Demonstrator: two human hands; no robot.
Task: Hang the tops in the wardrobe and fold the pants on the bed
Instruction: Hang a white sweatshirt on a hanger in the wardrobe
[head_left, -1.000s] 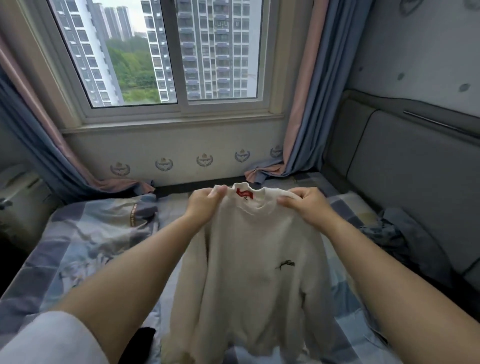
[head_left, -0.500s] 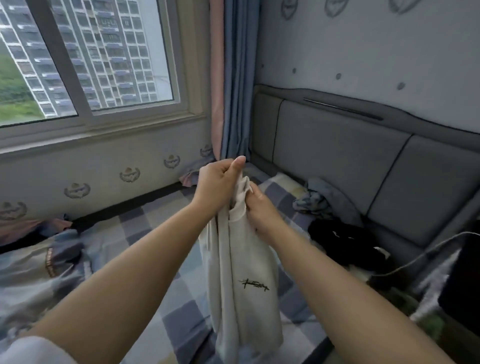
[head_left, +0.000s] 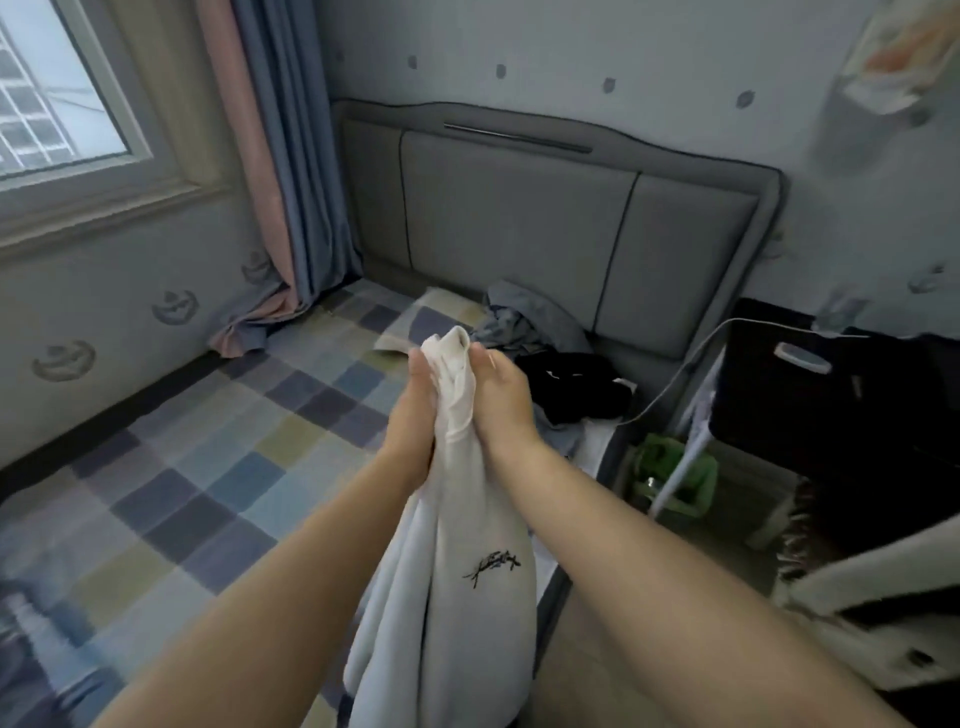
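Left hand (head_left: 415, 395) and right hand (head_left: 498, 395) both clamp the white sweatshirt (head_left: 467, 597) by its gathered neck, likely keeping it bunched for carrying to the wardrobe

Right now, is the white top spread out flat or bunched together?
Bunched. The left hand and right hand grip the white top at its neck, pressed together, and it hangs down in folds.

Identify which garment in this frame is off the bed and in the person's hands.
The white top with black script, gripped at its bunched neck by the left hand and right hand. The grey garment and black garment lie by the headboard.
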